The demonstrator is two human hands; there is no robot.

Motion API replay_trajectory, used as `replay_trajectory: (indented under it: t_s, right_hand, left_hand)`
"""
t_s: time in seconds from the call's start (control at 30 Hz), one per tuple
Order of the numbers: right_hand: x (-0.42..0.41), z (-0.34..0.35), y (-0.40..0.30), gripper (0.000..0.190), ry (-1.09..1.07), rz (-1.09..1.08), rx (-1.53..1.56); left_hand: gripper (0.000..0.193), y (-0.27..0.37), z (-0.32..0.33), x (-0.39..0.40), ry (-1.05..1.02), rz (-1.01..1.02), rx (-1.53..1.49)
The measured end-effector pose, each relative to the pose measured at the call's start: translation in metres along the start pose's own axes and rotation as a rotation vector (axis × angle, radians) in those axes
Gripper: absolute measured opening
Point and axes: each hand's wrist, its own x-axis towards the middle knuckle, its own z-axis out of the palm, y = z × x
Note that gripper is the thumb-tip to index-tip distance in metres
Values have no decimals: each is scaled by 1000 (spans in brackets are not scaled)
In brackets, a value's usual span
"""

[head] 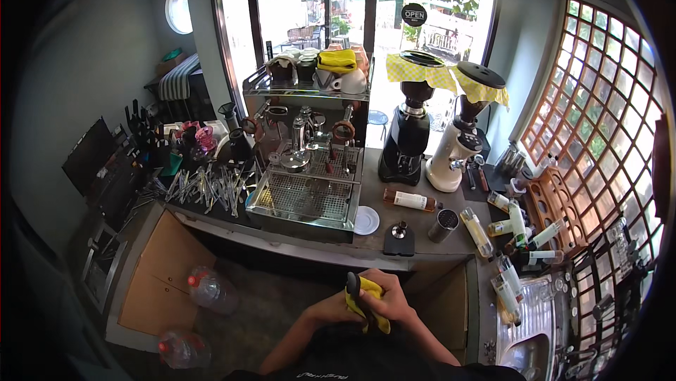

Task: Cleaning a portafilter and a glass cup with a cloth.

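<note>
Close to my body, below the counter edge, my right hand [388,296] grips a yellow cloth [372,288] wrapped around a small item with a dark, rounded end [353,281]. My left hand [332,308] holds the cloth's other side, its fingers partly hidden by the cloth. What the dark-ended item is, I cannot tell. On the counter ahead stand a chrome espresso machine [306,196], a white saucer [366,220], a tamper [400,230] on a black mat [396,243] and a metal cup with a perforated top [443,224].
Black [404,143] and white [449,164] coffee grinders stand behind a lying bottle [411,200]. Several bottles [477,233] crowd the right counter beside a steel sink [528,354]. Loose cutlery [211,188] covers the left counter. Large plastic bottles [211,288] stand on the floor at left.
</note>
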Motion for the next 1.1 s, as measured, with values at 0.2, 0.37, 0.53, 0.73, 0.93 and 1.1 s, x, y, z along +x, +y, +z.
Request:
replay_trajectory:
  t_s: [0.2, 0.37, 0.53, 0.73, 0.93, 1.1]
  right_hand:
    - [0, 1, 7, 40, 37, 23, -27]
    - [-3, 8, 12, 51, 90, 93, -81]
    - [-6, 21, 7, 57, 138, 113, -325]
    - [0, 27, 8, 56, 42, 109, -280]
    - [10, 26, 3, 34, -153, 50, -333]
    - [13, 37, 23, 19, -288, -108, -137]
  left_hand:
    - [77, -23, 0, 4, 89, 28, -107]
    - [75, -30, 1, 3, 182, 23, -124]
    - [70, -16, -4, 4, 270, 85, -14]
    - [67, -8, -6, -9, 303, 107, 11]
    - [63, -23, -3, -18, 271, 8, 6]
    - [61, -78, -18, -44, 166, -27, -71]
